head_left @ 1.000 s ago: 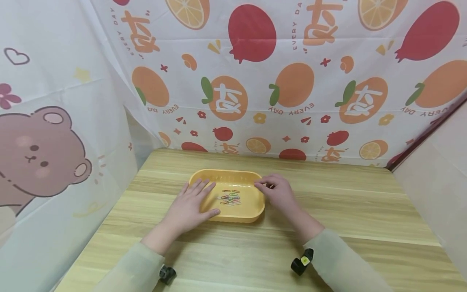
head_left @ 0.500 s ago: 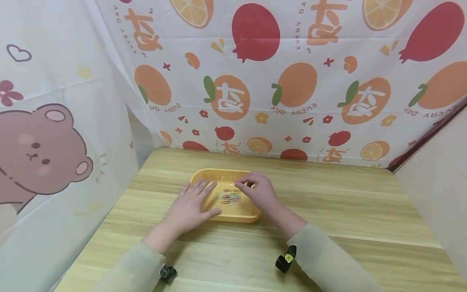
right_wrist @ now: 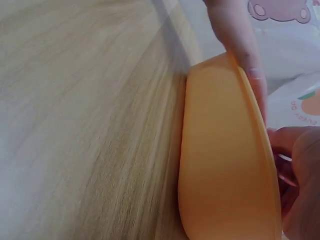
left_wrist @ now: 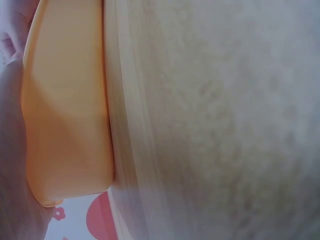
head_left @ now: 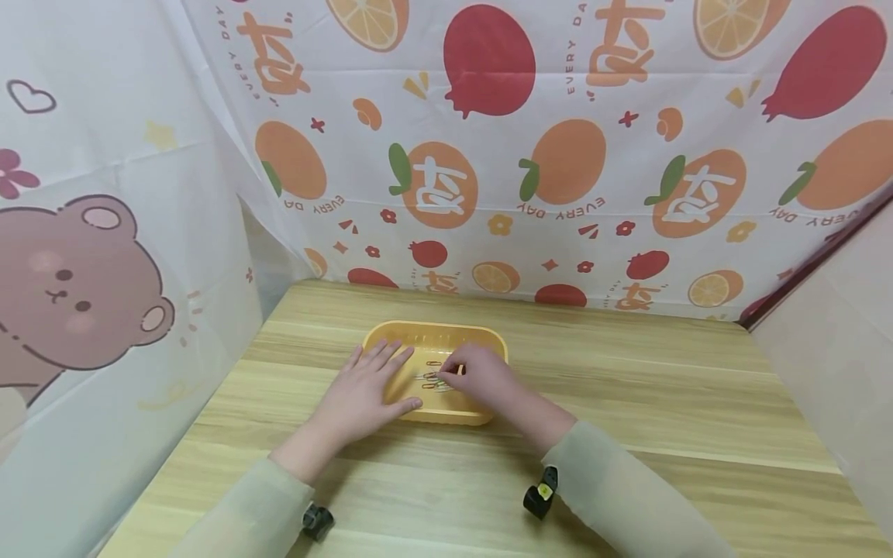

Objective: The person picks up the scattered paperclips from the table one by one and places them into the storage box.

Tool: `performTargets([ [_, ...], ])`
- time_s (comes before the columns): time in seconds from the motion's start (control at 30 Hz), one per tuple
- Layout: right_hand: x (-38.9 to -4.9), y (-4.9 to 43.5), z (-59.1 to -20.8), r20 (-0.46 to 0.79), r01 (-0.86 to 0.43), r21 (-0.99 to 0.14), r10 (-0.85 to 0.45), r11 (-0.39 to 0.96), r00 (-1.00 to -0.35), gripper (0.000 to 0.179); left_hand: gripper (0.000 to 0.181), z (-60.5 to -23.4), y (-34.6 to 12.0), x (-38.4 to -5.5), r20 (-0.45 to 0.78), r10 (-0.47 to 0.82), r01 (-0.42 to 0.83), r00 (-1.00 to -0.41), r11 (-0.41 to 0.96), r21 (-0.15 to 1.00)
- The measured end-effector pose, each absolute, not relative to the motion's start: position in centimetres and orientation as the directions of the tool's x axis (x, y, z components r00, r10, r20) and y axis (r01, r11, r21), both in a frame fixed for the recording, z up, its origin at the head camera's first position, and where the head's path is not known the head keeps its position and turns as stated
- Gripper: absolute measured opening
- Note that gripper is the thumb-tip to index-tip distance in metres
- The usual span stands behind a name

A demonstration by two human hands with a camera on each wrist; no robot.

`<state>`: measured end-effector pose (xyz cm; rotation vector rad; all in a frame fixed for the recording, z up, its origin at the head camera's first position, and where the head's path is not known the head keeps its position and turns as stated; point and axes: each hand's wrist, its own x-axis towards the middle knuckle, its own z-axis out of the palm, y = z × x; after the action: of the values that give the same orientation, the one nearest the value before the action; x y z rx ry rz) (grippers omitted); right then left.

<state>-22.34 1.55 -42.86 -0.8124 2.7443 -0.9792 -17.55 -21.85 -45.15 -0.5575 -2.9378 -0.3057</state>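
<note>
A shallow yellow plastic tray (head_left: 446, 417) stands on the table with several coloured paper clips (head_left: 429, 386) loosely heaped on its floor. My left hand (head_left: 359, 391) lies flat over the tray's left rim, fingers spread and thumb along the front edge. Reaching over the right side, my right hand (head_left: 481, 376) has its thumb and index finger together right at the clips, the other fingers curled. It covers part of the heap, and I cannot tell whether a clip is between the fingertips. In the right wrist view, the tray wall (right_wrist: 225, 150) hides the fingertips' work.
The wood-grain table (head_left: 670, 418) extends around the tray on all sides. A fruit-print cloth (head_left: 565, 85) hangs behind it, and a cloth with a bear print (head_left: 91, 279) hangs at the left. Black wrist cameras (head_left: 539, 496) sit on both sleeves.
My right hand has moved left from the tray's right rim, then down into the tray to the paper clips. My left hand has stayed on the left rim.
</note>
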Motion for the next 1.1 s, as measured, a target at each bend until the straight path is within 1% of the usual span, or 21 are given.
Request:
performTargets([
  [0.07,-22.5,1.3,-43.1,0.047,-0.478,-0.548,-0.545,0.686,-0.837,0.012,0.088,-45.1,-21.9,-17.6,0.167,0.348,0.374,-0.923,0.911,0.171],
  [0.17,-22.6,0.8,-43.3,-0.005,-0.490,-0.472,-0.557,0.733,-0.830,0.011,0.088,-45.2,-21.9,-17.5,0.169,0.347,0.375,-0.922,0.911,0.174],
  [0.33,-22.5,0.5,-43.5,-0.131,-0.442,-0.408,-0.530,0.799,-0.838,0.014,0.088,-45.3,-21.9,-17.5,0.189,0.348,0.381,-0.918,0.906,0.185],
  [0.47,-22.5,0.3,-43.8,-0.181,-0.437,-0.353,-0.519,0.827,-0.836,0.018,0.091,-45.3,-21.9,-17.5,0.196,0.349,0.383,-0.916,0.907,0.176],
  [0.7,-22.7,0.2,-44.0,-0.201,-0.452,-0.301,-0.519,0.840,-0.831,0.023,0.089,-45.3,-21.9,-17.5,0.185,0.340,0.372,-0.922,0.910,0.182],
  [1.1,-22.7,0.2,-43.9,-0.178,-0.456,-0.298,-0.518,0.839,-0.837,0.021,0.091,-45.4,-21.9,-17.5,0.195,0.335,0.369,-0.922,0.914,0.172],
])
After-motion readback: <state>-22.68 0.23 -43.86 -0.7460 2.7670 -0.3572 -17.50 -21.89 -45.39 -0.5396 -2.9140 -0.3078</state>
